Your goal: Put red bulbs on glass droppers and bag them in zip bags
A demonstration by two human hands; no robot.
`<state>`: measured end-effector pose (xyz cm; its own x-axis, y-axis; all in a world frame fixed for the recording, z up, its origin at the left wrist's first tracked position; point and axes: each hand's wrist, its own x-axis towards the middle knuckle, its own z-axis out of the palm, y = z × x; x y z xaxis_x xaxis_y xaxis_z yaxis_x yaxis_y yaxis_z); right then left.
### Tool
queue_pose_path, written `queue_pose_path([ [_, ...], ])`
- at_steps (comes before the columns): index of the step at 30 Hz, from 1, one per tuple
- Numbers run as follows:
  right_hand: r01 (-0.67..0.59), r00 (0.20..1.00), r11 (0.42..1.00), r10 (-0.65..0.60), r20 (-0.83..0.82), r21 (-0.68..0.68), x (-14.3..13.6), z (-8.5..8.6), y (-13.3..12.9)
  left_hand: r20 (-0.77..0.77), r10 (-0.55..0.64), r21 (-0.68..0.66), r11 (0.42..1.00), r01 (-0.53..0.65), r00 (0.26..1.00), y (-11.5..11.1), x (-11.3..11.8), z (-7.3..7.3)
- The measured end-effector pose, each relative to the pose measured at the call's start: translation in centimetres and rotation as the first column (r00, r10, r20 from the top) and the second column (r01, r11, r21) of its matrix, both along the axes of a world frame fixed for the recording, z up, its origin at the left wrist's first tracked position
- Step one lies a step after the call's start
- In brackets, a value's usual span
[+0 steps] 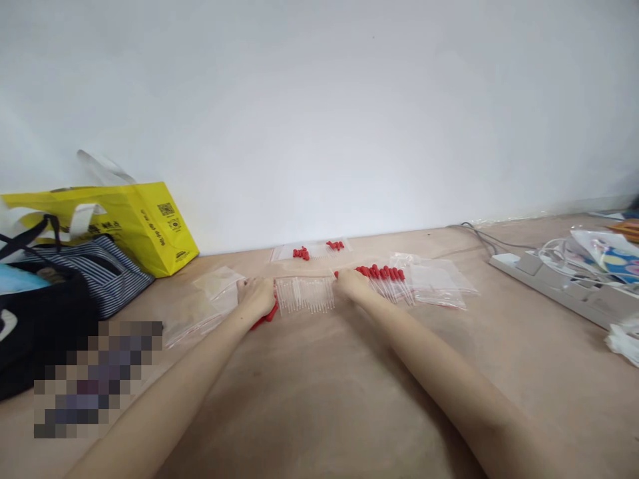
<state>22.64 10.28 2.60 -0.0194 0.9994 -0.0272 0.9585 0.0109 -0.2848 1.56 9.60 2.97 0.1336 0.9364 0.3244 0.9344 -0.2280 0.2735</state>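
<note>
A row of thin clear dropper tubes [305,295] lies on the table between my two hands. My left hand [257,296] is at the row's left end with its fingers curled in; what it holds, if anything, is hidden. Red rubber bulbs [269,314] show beside and beneath it. My right hand [351,284] is closed at the row's right end, and a bit of red shows at its fingertips; the thing in its grasp is not clear. Just right of it, droppers with red bulbs [392,274] lie side by side, tubes pointing towards me.
Small red bulbs [301,253] rest on a clear plastic bag [282,253] near the wall. More clear bags [442,283] lie right and left of the droppers. A yellow bag [150,229] and a black bag [44,326] stand left; a power strip [549,283] with cables is right.
</note>
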Motion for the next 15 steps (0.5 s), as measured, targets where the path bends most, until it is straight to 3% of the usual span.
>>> queue_pose_path([
  [3, -0.035, 0.999, 0.996, 0.035, 0.007, 0.081, 1.1, 0.4, -1.8, 0.01, -0.037, 0.028, 0.999, 0.037, 0.999, -1.4, 0.9, 0.2],
  [5, -0.074, 0.997, 0.987, 0.071, 0.025, 0.146, 2.2, 0.2, -3.4, 0.056, -0.127, -0.001, 0.992, 0.127, 0.99, -2.9, 1.6, -0.2],
  [7, -0.141, 0.989, 0.969, 0.13, 0.064, 0.204, 3.3, -0.5, -4.9, 0.235, -0.228, -0.069, 0.966, 0.251, 0.945, -4.5, 2.5, -1.0],
  [9, -0.31, 0.949, 0.904, 0.275, 0.154, 0.296, 4.3, -1.8, -6.1, 0.403, -0.26, -0.109, 0.938, 0.328, 0.877, -5.9, 3.4, -2.1],
  [11, -0.395, 0.919, 0.85, 0.369, 0.141, 0.348, 5.1, -3.2, -6.8, 0.494, -0.272, -0.093, 0.928, 0.362, 0.826, -6.9, 4.0, -3.1],
  [15, -0.509, 0.849, 0.769, 0.521, 0.082, 0.386, 5.8, -4.9, -7.1, 0.424, -0.347, -0.111, 0.897, 0.429, 0.837, -8.1, 4.0, -3.8],
])
